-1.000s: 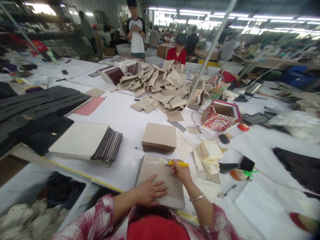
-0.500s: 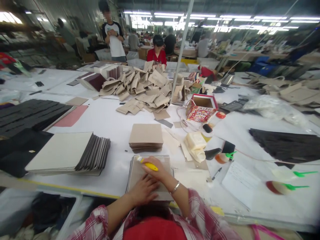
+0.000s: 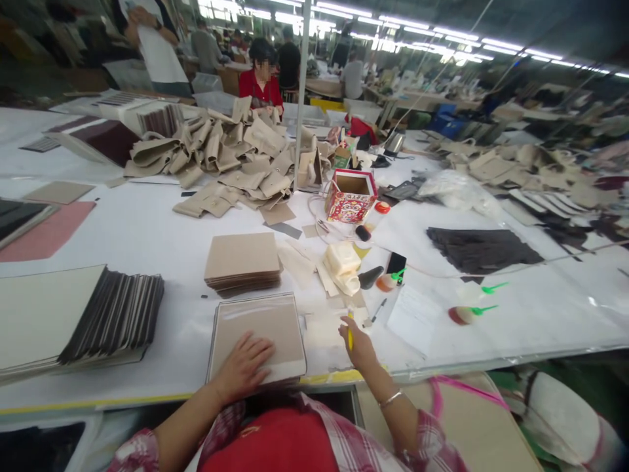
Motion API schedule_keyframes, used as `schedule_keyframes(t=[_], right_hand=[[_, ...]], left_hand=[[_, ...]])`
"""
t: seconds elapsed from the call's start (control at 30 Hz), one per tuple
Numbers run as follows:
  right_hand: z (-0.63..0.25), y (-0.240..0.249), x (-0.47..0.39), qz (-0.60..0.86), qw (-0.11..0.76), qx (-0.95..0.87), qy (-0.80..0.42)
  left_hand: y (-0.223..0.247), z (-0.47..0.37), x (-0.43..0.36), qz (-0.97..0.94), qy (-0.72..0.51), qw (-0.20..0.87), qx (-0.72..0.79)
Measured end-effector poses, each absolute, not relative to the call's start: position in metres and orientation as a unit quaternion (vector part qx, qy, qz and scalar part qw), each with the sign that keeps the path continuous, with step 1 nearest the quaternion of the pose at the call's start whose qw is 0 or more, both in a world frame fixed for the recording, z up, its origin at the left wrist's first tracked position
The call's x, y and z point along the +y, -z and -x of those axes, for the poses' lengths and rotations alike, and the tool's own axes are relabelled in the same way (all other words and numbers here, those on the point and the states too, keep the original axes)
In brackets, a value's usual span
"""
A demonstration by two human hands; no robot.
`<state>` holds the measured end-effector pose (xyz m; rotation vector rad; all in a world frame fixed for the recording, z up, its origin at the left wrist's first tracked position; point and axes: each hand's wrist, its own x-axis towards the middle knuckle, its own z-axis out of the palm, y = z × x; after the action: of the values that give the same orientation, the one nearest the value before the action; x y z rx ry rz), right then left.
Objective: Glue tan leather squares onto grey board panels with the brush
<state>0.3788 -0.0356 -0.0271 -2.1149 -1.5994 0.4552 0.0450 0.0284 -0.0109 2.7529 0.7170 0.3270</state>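
The right hand (image 3: 361, 347) holds a yellow brush (image 3: 350, 330), closed around its handle; the thumb and fingers sit close to the bristle end, likely for fine control. Left of that grip, the left hand (image 3: 246, 367) lies flat with its fingers fairly open, holding nothing, and presses on a beige sheet (image 3: 265, 328), probably so that it cannot slide. The sheet lies between the person's body and a neat stack of cards (image 3: 243, 259), which seems set there for easy reach. A cream jug (image 3: 343, 262) stands just beyond the brush grip, perhaps so the bristles have a short way to travel, and a pen (image 3: 378, 310) lies to its right.

The brush's bristle end points away from the body, towards the jug, and its long axis runs near to far; whether the bristles touch anything, I cannot tell
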Motion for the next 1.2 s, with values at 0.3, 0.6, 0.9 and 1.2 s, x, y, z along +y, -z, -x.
schedule_keyframes(t=[0.3, 0.6, 0.9, 1.2], right_hand=[[-0.387, 0.085, -0.04, 0.794, 0.114, -0.595, -0.05], [-0.356, -0.027, -0.017, 0.657, 0.148, -0.73, -0.112], [-0.266, -0.095, 0.017, 0.574, 0.199, -0.727, -0.321], [-0.253, -0.071, 0.047, 0.588, 0.194, -0.715, -0.324]], left_hand=[[0.011, -0.046, 0.028, -0.953, -0.082, 0.143, 0.253], [-0.017, -0.082, 0.029, -0.803, -0.22, 0.362, 0.419], [-0.04, -0.083, 0.027, -0.584, -0.243, 0.677, 0.376], [-0.028, -0.035, 0.04, -0.415, -0.307, 0.673, 0.53]])
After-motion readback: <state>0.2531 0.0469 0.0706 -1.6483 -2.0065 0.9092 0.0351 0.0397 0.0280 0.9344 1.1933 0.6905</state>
